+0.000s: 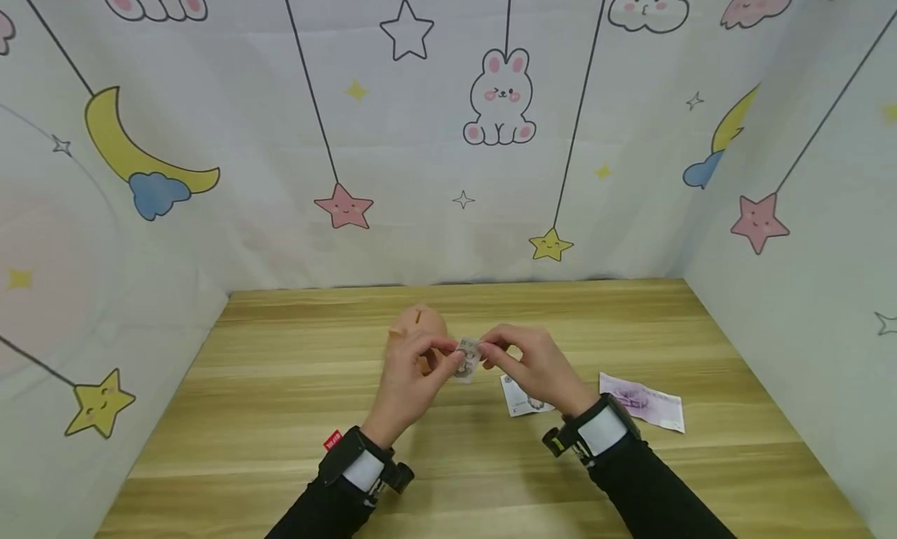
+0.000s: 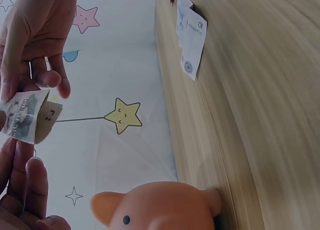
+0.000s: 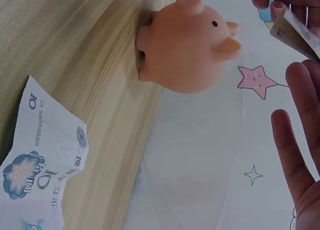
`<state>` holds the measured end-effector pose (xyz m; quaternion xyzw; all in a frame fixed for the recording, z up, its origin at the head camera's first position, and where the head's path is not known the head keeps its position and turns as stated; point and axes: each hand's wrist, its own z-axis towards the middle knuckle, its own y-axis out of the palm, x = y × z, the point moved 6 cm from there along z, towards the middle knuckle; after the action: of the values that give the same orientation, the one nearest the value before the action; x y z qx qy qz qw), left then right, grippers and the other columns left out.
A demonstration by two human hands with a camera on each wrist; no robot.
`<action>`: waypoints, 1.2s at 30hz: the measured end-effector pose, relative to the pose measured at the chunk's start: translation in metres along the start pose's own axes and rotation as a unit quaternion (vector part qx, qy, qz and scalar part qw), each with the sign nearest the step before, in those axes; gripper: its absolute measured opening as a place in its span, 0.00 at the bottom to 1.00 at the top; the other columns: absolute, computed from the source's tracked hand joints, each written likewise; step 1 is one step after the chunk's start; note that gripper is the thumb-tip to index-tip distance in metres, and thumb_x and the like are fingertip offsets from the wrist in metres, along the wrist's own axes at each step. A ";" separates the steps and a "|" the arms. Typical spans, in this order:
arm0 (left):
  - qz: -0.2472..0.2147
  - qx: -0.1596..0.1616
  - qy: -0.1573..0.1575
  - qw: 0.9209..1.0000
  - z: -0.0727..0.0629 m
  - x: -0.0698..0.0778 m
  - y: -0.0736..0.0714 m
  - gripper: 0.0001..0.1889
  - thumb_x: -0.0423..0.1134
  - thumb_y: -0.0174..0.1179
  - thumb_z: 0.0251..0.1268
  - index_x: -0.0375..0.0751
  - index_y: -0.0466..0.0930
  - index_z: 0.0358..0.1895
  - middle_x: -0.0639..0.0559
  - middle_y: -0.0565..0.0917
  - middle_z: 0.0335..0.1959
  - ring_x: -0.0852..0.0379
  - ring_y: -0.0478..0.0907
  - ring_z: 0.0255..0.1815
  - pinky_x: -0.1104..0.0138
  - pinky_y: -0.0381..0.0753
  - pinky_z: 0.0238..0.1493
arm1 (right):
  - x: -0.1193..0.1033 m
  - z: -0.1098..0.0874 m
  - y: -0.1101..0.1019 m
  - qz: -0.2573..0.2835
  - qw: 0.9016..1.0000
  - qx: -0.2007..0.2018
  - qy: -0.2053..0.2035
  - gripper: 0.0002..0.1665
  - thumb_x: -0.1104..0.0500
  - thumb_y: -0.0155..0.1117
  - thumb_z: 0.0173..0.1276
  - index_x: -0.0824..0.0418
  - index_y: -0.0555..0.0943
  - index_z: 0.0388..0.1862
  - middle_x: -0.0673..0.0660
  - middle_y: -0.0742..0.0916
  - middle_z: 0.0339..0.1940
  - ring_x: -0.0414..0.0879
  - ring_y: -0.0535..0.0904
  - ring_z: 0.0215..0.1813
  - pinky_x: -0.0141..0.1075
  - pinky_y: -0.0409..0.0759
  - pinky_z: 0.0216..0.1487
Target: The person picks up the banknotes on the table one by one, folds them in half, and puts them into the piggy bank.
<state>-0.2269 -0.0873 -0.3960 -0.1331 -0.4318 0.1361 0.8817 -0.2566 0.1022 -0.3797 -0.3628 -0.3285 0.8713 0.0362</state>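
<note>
1. Star-printed cloth (image 1: 434,243) backs the wooden bench (image 1: 245,414).
2. Orange piggy bank (image 1: 420,318) sits just beyond the left grip (image 1: 412,369).
3. Folded banknote (image 1: 467,360) held between fingertips; left grip pinches one side.
4. Right grip (image 1: 531,364) pinches the other.
5. Pale note (image 1: 517,401) lies below, purple note (image 1: 650,403) farther right.

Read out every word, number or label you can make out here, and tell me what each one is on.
"10", twice: blue-printed banknote on the table.
"DL" and a run of 8s, exact count unclear: same note.
Chinese characters, same note: too unclear to quote fully.
Folded banknote: lettering too blurred to read.
Purple banknote: print too small.
Red tag: too small.
</note>
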 end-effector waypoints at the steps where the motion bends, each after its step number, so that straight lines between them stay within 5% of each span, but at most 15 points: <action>1: 0.003 -0.001 -0.003 1.000 0.000 0.000 0.000 0.05 0.30 0.73 0.68 0.42 0.89 0.42 0.52 0.85 0.36 0.59 0.76 0.30 0.64 0.80 0.32 | 0.000 0.000 -0.001 -0.001 1.000 0.001 0.000 0.05 0.66 0.67 0.78 0.58 0.88 0.45 0.51 0.92 0.36 0.41 0.89 0.36 0.34 0.86 0.35; 13: 0.001 -0.008 -0.026 1.000 -0.002 0.001 0.002 0.02 0.32 0.73 0.69 0.42 0.90 0.39 0.54 0.84 0.32 0.60 0.75 0.29 0.69 0.76 0.30 | 0.000 -0.001 -0.004 -0.001 1.000 0.005 -0.003 0.06 0.66 0.67 0.78 0.57 0.88 0.45 0.48 0.91 0.36 0.39 0.88 0.37 0.34 0.86 0.35; 25: 0.030 -0.017 -0.047 0.998 -0.008 -0.002 0.000 0.04 0.33 0.76 0.66 0.43 0.89 0.36 0.57 0.82 0.32 0.63 0.74 0.30 0.71 0.77 0.32 | 0.000 -0.002 -0.006 0.004 1.000 0.008 -0.004 0.06 0.66 0.66 0.78 0.57 0.88 0.45 0.54 0.92 0.35 0.39 0.88 0.36 0.33 0.82 0.29; 36: 0.009 -0.043 -0.069 0.997 -0.013 -0.009 -0.001 0.04 0.35 0.76 0.67 0.44 0.91 0.41 0.56 0.86 0.36 0.58 0.78 0.34 0.65 0.81 0.38 | 0.002 -0.004 -0.006 0.009 1.000 0.008 -0.006 0.06 0.66 0.67 0.78 0.57 0.88 0.44 0.51 0.91 0.35 0.38 0.88 0.35 0.34 0.85 0.32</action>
<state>-0.2223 -0.0928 -0.4098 -0.1646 -0.4957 0.1342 0.8421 -0.2567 0.1094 -0.3794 -0.3602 -0.3180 0.8765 0.0290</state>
